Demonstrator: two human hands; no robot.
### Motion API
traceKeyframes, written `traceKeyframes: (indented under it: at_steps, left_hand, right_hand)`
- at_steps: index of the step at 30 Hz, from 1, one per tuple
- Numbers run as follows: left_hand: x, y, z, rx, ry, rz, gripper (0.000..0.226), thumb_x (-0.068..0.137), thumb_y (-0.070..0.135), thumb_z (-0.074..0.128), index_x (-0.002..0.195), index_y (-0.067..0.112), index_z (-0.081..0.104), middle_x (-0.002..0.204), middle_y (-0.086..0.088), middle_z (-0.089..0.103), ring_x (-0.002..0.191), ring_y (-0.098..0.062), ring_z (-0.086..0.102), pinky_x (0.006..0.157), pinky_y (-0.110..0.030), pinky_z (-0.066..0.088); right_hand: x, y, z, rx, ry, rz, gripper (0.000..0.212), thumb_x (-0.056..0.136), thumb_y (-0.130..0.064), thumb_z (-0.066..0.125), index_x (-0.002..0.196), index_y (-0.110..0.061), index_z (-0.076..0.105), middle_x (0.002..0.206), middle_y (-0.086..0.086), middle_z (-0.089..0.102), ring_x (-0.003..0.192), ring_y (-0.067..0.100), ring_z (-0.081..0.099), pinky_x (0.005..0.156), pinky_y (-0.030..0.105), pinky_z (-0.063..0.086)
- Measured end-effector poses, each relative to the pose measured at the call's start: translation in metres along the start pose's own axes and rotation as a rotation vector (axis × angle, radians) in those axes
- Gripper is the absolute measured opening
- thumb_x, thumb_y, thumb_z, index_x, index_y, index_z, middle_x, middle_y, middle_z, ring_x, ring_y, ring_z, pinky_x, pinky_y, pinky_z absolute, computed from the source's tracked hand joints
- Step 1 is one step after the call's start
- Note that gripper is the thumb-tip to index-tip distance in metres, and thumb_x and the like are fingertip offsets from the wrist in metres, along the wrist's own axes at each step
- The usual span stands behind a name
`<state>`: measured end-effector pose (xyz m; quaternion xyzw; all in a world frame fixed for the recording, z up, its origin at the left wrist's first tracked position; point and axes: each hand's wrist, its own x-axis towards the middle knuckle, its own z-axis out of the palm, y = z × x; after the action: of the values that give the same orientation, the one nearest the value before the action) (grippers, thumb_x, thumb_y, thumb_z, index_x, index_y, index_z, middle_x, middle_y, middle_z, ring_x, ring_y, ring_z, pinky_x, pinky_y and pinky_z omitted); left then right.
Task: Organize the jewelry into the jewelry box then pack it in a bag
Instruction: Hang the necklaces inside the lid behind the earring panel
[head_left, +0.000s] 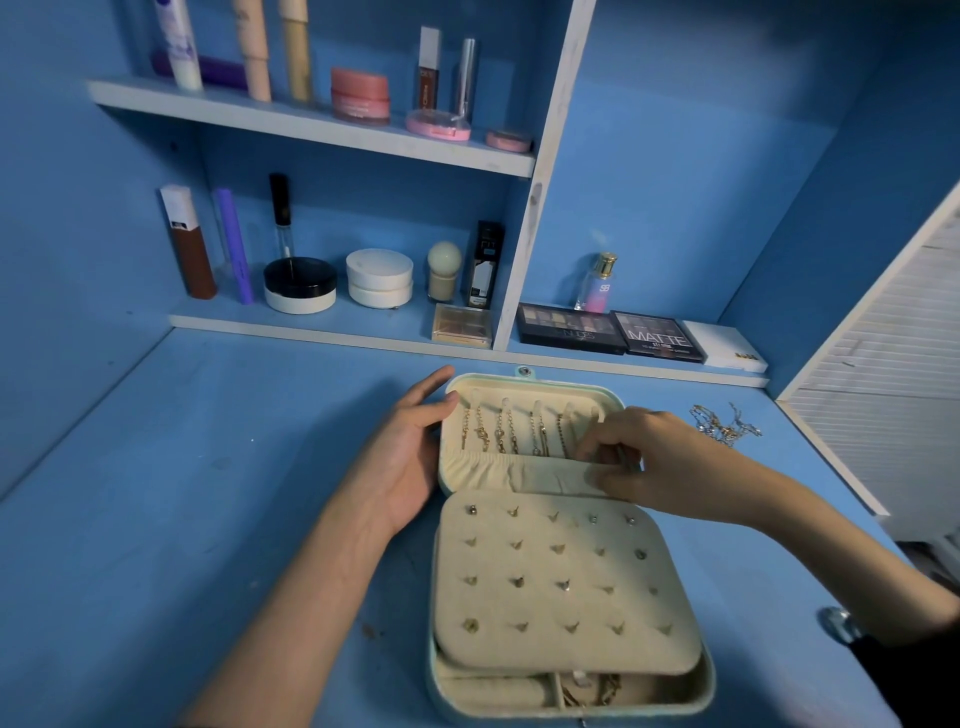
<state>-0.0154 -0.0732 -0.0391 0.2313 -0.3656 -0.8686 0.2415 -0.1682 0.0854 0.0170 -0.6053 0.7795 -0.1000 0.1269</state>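
Blue walls (701, 156) enclose a blue bench (208, 493), scuffed in places. Behind the box (706, 680), white-edged shelves (311, 130) carry cosmetics; to its right stands a white slatted panel (893, 389). The box lies open mid-bench, lid (540, 379) laid back, and a cream panel (556, 582) of studs (471, 510) covers its base. The left hand (410, 457) rests relaxed, fingers straight, against the lid's left edge. The right hand (649, 462) pinches a thin metal piece (621, 457) at the lid's pocket (540, 475). Chains (537, 434) hang inside the lid. Loose chains (724, 423) lie right of the box.
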Motion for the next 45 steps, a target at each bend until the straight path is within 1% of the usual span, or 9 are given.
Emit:
traceKeyframes:
  at_steps: [4,8,12,18,23,28,35,40,45]
  left_hand:
    - [0.0002,0.0000,-0.0001,-0.001,0.001,0.002,0.043,0.094,0.005,0.046,0.134,0.021,0.049,0.102,-0.010,0.067,0.089,-0.021,0.064,0.065,-0.033,0.052]
    - [0.0003,0.0001,-0.0005,-0.005,-0.003,0.001,0.043,0.094,0.005,0.046,0.134,0.021,0.049,0.102,-0.009,0.068,0.089,-0.020,0.064,0.062,-0.032,0.054]
    - [0.0000,-0.0001,-0.0006,-0.013,-0.006,-0.001,0.043,0.094,0.005,0.046,0.134,0.021,0.050,0.100,-0.009,0.068,0.088,-0.021,0.064,0.056,-0.028,0.057]
    - [0.0007,-0.0006,-0.0005,-0.020,-0.004,0.002,0.042,0.095,0.004,0.045,0.133,0.020,0.050,0.097,-0.009,0.069,0.087,-0.020,0.065,0.055,-0.029,0.056]
    - [0.0014,-0.0002,-0.0009,-0.009,-0.004,0.000,0.041,0.095,0.005,0.045,0.132,0.021,0.051,0.100,-0.010,0.068,0.090,-0.021,0.064,0.066,-0.034,0.054]
    - [0.0012,-0.0003,-0.0013,-0.002,-0.013,0.003,0.041,0.095,0.006,0.046,0.133,0.022,0.051,0.098,-0.008,0.069,0.088,-0.020,0.065,0.064,-0.032,0.055]
    - [0.0008,-0.0002,-0.0007,0.001,-0.004,0.001,0.041,0.095,0.005,0.045,0.133,0.021,0.050,0.100,-0.009,0.068,0.089,-0.021,0.064,0.064,-0.032,0.054]
    - [0.0006,-0.0001,-0.0002,-0.002,0.002,0.004,0.041,0.095,0.005,0.045,0.132,0.021,0.051,0.099,-0.009,0.068,0.089,-0.021,0.064,0.063,-0.032,0.053]
    - [0.0000,-0.0001,0.0000,-0.003,0.006,0.010,0.041,0.095,0.005,0.046,0.133,0.021,0.051,0.097,-0.007,0.069,0.087,-0.019,0.065,0.062,-0.031,0.054]
  right_hand:
    - [0.0009,0.0019,-0.0003,0.012,-0.023,-0.003,0.016,0.085,-0.017,0.059,0.093,-0.030,0.061,0.083,-0.007,0.057,0.074,0.008,0.051,0.067,0.021,0.043]
    - [-0.0004,0.0031,0.0019,0.034,-0.021,0.022,0.040,0.087,-0.019,0.057,0.120,-0.041,0.050,0.083,0.000,0.053,0.071,0.009,0.047,0.066,0.020,0.040]
    - [-0.0025,0.0026,0.0033,0.008,0.026,0.020,0.045,0.090,-0.019,0.057,0.128,-0.041,0.052,0.084,0.002,0.055,0.071,0.008,0.048,0.066,0.012,0.038]
    - [-0.0045,0.0073,0.0054,-0.001,0.062,-0.020,0.036,0.089,-0.018,0.059,0.120,-0.036,0.062,0.084,-0.005,0.054,0.073,0.000,0.047,0.066,0.009,0.035]
    - [-0.0057,0.0079,0.0032,0.044,0.067,-0.038,0.029,0.086,-0.014,0.062,0.106,-0.033,0.070,0.078,-0.012,0.056,0.080,-0.005,0.050,0.067,0.011,0.039]
    - [-0.0062,0.0092,0.0044,0.110,0.090,-0.032,0.028,0.087,-0.017,0.063,0.108,-0.035,0.060,0.079,-0.002,0.060,0.073,0.010,0.051,0.065,0.018,0.042]
    - [-0.0047,0.0048,0.0033,0.034,0.058,-0.011,0.019,0.086,-0.018,0.061,0.101,-0.027,0.067,0.086,-0.003,0.061,0.077,0.007,0.051,0.068,0.019,0.042]
    - [-0.0044,0.0030,0.0011,0.023,0.029,-0.021,0.018,0.086,-0.014,0.060,0.098,-0.024,0.068,0.082,-0.018,0.054,0.081,-0.007,0.048,0.068,0.010,0.039]
    - [-0.0032,0.0065,0.0017,0.069,0.030,-0.023,0.020,0.085,-0.014,0.061,0.090,-0.034,0.063,0.079,-0.008,0.059,0.074,0.006,0.051,0.065,0.018,0.043]
